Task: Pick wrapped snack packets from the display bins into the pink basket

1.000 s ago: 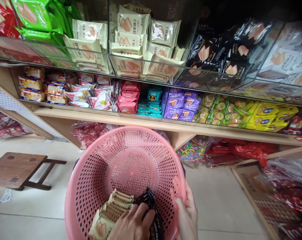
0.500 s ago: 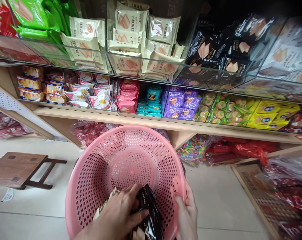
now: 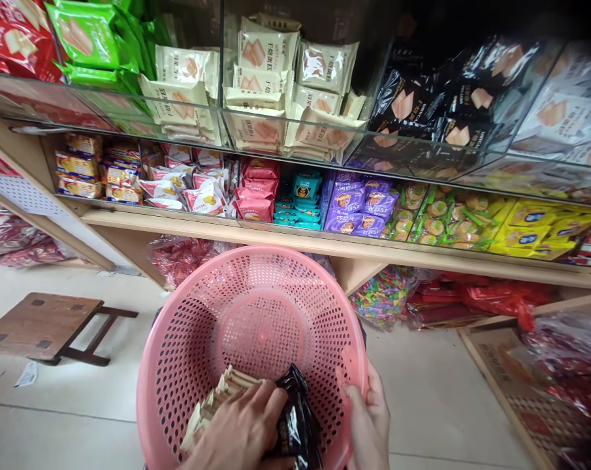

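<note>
A pink perforated plastic basket is in front of me, tilted so its inside faces me. At its right rim, my right hand is closed around the edge, with the thumb on the inside. My left hand reaches into the basket, its fingers curled over the wrapped snack packets, fingertips between two kinds. Cream-coloured snack packets stand in a row at the hand's far left side. Glossy black snack packets lean to its right. The left palm and part of its thumb are hidden.
Above the basket, a glass-fronted shelf holds cream, green, red and black packets. A lower shelf carries smaller purple, teal, yellow and pink packs. A wooden stool stands at left. Bagged sweets and a carton are at right.
My left fingers have shifted from around the black packets toward the cream row, showing more of it. The view has swung slightly left. My right hand keeps its hold on the rim.
</note>
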